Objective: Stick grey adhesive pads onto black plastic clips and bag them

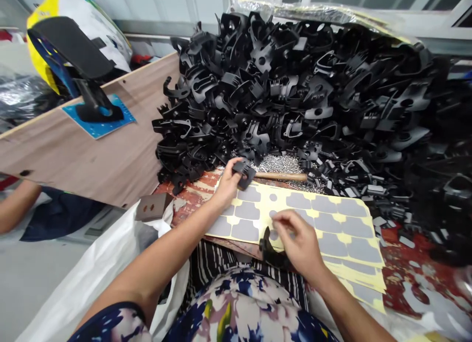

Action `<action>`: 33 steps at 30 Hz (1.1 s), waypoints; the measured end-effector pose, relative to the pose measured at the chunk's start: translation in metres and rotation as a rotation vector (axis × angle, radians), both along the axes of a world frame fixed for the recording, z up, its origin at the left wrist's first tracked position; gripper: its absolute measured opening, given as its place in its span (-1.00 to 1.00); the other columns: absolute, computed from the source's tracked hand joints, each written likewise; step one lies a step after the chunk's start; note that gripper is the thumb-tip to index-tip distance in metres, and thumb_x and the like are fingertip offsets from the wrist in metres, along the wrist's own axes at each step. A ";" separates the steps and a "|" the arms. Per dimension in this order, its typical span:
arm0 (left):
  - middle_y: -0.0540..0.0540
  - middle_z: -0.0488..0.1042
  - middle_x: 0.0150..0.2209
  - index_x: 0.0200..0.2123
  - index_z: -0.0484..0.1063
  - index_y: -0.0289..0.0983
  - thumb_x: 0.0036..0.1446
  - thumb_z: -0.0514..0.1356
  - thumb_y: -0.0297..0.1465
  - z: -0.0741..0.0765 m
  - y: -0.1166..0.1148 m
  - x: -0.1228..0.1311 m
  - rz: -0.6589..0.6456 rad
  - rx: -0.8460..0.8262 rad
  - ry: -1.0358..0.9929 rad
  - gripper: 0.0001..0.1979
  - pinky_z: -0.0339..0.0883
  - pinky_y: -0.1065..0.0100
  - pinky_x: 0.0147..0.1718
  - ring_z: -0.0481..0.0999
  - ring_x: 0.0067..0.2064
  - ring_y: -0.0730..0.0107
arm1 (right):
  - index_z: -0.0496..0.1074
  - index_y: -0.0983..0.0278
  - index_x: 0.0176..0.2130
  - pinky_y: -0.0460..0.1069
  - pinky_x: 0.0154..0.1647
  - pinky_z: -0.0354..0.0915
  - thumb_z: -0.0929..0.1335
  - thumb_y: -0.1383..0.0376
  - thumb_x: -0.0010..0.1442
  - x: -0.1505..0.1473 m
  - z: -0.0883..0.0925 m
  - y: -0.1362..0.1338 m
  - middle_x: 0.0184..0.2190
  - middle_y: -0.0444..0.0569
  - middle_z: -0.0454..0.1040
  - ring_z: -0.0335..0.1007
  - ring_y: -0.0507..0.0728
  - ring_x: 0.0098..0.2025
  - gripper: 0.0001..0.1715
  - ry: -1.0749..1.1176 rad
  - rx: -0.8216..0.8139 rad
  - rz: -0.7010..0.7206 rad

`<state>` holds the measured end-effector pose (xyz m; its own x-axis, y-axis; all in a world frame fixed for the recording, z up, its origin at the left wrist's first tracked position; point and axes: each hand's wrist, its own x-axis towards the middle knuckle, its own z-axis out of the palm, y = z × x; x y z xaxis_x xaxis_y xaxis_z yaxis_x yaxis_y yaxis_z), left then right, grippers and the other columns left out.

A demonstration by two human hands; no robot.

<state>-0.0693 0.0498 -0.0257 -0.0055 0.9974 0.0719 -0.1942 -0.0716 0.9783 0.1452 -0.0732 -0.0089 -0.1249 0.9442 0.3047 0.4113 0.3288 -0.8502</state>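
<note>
- Black plastic part point(250, 174): at the sticker sheet's point(264, 204) far edge, pinched by the left hand point(228, 185).
- Right hand point(300, 241): fingers curled, narrowly parted over the sheet (anything between them, I cannot tell).
- Beyond: heaped black parts point(295, 89).

Table point(197, 189) is red, paint worn through in patches. Sticker sheets point(332, 219) lie stacked along the near edge, fanned at their right end. Black parts point(280, 96) are heaped high over the far half. Metal bits point(280, 165) are piled mid-table, with small dark pieces point(376, 189) scattered from there toward the right edge.
</note>
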 end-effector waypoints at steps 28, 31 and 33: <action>0.04 0.33 -0.23 0.03 0.32 -0.13 -0.06 0.41 -0.41 -0.002 -0.001 -0.018 -0.025 -0.158 -0.202 -0.44 0.57 0.34 -0.47 0.39 -0.37 0.46 | 0.49 0.29 -0.29 0.01 -0.19 0.26 0.35 0.41 0.33 -0.020 -0.003 -0.036 -0.14 0.05 0.48 0.40 0.18 -0.13 -0.87 -0.835 0.104 0.808; 0.04 0.32 -0.23 0.02 0.30 -0.12 -0.06 0.39 -0.41 -0.004 -0.002 -0.016 0.021 -0.142 -0.201 -0.44 0.57 0.33 -0.48 0.40 -0.35 0.44 | 0.52 0.28 -0.26 -0.04 -0.25 0.30 0.33 0.42 0.37 -0.015 0.031 -0.030 -0.15 0.00 0.49 0.42 0.10 -0.20 -0.82 -0.694 -0.093 0.800; 0.04 0.32 -0.23 0.02 0.28 -0.11 -0.05 0.36 -0.41 -0.006 -0.005 -0.010 0.058 -0.127 -0.191 -0.45 0.56 0.34 -0.47 0.39 -0.36 0.45 | 0.55 0.22 -0.17 -0.04 -0.22 0.37 0.33 0.40 0.39 0.002 0.053 -0.016 -0.11 -0.03 0.50 0.45 0.09 -0.19 -0.82 -0.538 -0.161 0.721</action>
